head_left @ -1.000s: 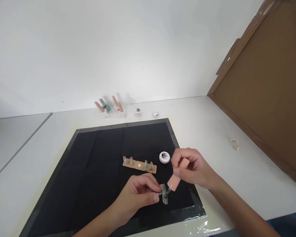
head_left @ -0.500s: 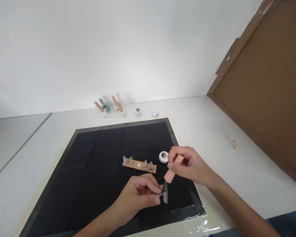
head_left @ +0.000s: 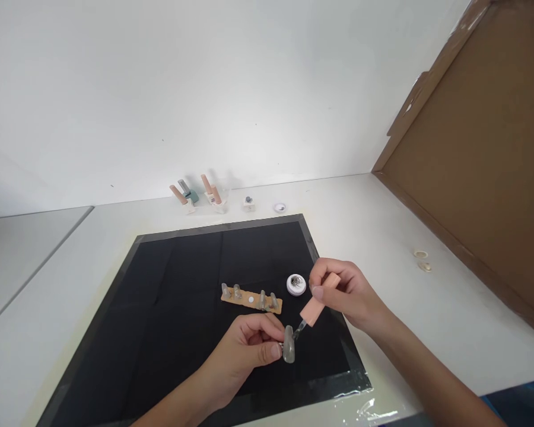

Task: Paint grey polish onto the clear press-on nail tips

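Note:
My left hand (head_left: 249, 347) is closed, pinching a small holder that carries a grey false nail tip (head_left: 289, 351) just above the black mat (head_left: 173, 308). My right hand (head_left: 345, 293) is closed round a peach nail polish brush cap (head_left: 317, 305), tilted down to the left, and its thin brush touches the top of the nail tip. Behind my hands lies a tan strip (head_left: 251, 298) with several grey nail tips standing on it. A small white round pot (head_left: 296, 284) sits just right of the strip, close to my right fingers.
Several peach and grey polish bottles (head_left: 199, 194) and two small pots (head_left: 279, 207) stand along the back wall. Two little gold rings (head_left: 422, 260) lie on the white table at the right. A brown cardboard panel (head_left: 480, 166) leans at the right. The mat's front edge is taped down.
The brush cap swung back from nearly upright to a slant, right hand shifting slightly right. The nail tip in my left hand turned and moved a little left and up.

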`<state>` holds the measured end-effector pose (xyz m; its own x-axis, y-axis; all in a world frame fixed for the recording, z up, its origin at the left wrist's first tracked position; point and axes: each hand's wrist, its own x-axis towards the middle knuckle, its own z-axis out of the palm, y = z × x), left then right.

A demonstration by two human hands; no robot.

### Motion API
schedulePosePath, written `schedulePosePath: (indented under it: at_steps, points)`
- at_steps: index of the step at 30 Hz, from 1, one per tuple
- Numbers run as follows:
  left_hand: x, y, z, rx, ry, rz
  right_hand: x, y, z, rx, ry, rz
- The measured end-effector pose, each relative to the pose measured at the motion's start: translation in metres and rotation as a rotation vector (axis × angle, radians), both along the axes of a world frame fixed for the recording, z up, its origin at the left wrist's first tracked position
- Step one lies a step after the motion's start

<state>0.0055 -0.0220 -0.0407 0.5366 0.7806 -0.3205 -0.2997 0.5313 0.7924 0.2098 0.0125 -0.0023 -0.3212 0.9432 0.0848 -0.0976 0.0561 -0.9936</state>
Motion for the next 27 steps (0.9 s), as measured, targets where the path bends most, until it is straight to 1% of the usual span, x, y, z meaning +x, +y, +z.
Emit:
schedulePosePath:
  at_steps: [6,15,23,27]
  points:
    - [0.0006,0.0012,0.0009,-0.014,-0.013,0.000,-0.0031,-0.0013,-0.0006,-0.052,-0.044,0.092]
    - [0.0015,0.0010,0.0043,-0.030,-0.027,-0.006,-0.0027,-0.0029,-0.0056,-0.042,-0.070,0.107]
    - [0.0015,0.0002,0.0055,-0.092,-0.060,0.004,-0.0039,-0.0022,-0.0043,-0.030,0.104,0.164]
    - [0.0001,-0.0005,0.0026,-0.150,-0.083,0.024,-0.0032,-0.0024,-0.0038,-0.027,0.104,0.180]
